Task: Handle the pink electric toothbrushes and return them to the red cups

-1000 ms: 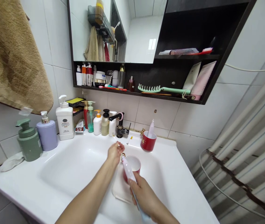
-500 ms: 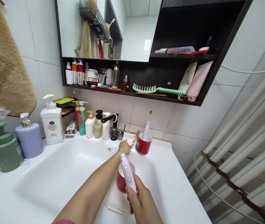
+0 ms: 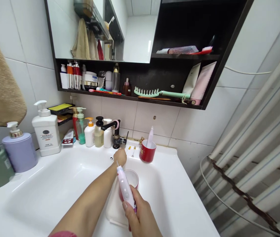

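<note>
My right hand point(image 3: 141, 214) grips a pale pink electric toothbrush handle point(image 3: 125, 189), tilted upward over the basin, its thin metal shaft bare at the top. My left hand point(image 3: 120, 157) reaches to the back rim, just below the black faucet point(image 3: 116, 133); its fingers are mostly hidden from me. Beside it on the rim lie two small brush heads with yellow parts, one of them a brush head point(image 3: 133, 151) nearer the red cup point(image 3: 147, 151). Another pink handle stands in that cup. Behind the held handle, a second red cup point(image 3: 133, 177) with a white inside is partly hidden.
Under the second cup a whitish tray point(image 3: 112, 210) rests in the white basin point(image 3: 63, 184). Several pump bottles line the left and back rim, including a white bottle point(image 3: 46, 131). Overhead hangs a dark mirror cabinet point(image 3: 176, 74) with toiletries. White pipes point(image 3: 250, 148) run at right.
My left hand has moved left from the brush heads toward the faucet, leaving them in plain sight on the rim. The right hand still holds the toothbrush handle. The view has shifted slightly.
</note>
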Available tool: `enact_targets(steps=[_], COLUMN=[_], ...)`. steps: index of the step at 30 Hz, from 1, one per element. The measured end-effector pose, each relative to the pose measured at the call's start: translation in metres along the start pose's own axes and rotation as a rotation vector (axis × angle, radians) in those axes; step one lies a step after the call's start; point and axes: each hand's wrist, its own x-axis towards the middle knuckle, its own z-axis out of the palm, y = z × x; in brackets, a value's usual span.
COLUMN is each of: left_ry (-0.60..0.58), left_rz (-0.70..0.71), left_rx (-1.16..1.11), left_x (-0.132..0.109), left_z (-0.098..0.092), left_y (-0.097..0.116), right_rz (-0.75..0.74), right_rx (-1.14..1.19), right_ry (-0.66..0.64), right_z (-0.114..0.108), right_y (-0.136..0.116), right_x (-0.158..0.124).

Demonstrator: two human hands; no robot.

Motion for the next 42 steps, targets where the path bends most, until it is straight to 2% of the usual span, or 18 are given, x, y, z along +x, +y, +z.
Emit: enact_targets(steps=[7, 11, 15, 17, 22, 28, 36, 42], left_ry=[-0.008, -0.062, -0.127, -0.191, -0.448, -0.465, -0.393, -0.448], left_rz=[-0.152, -0.237, -0.238, -0.229, -0.292, -0.291, -0.239, -0.199], left_rx=[-0.215, -0.499, -0.794, -0.945, -1.466, -1.531, -1.475, -1.417], left_x=[-0.014, -0.042, -0.07, -0.08, -0.096, -0.102, -0.104, -0.11], left_z=[-0.026, -0.045, -0.058, -0.063, -0.068, -0.068, -0.065, -0.06], left_y=[-0.019, -0.035, -0.035, -0.028, -0.014, -0.009, -0.008, -0.007], right_rz=[0.016, 0.042, 0.069, 0.08, 0.145, 0.145, 0.213, 0.21], right_rx=[0.062, 0.131, 0.145, 0.153, 0.2, 0.239, 0.257, 0.262], right_ry=[0.023, 0.031, 0.023, -0.015, -0.122, -0.133, -0.128, -0.08], right_z=[-0.012, -0.015, -0.013, -0.01, 0.0, 0.001, 0.001, 0.002], right_y=[-0.01, -0.008, -0.008, -0.009, -0.009, -0.008, -0.012, -0.013], right_x=[0.0, 0.002, 0.002, 0.0, -0.003, -0.001, 0.001, 0.001])
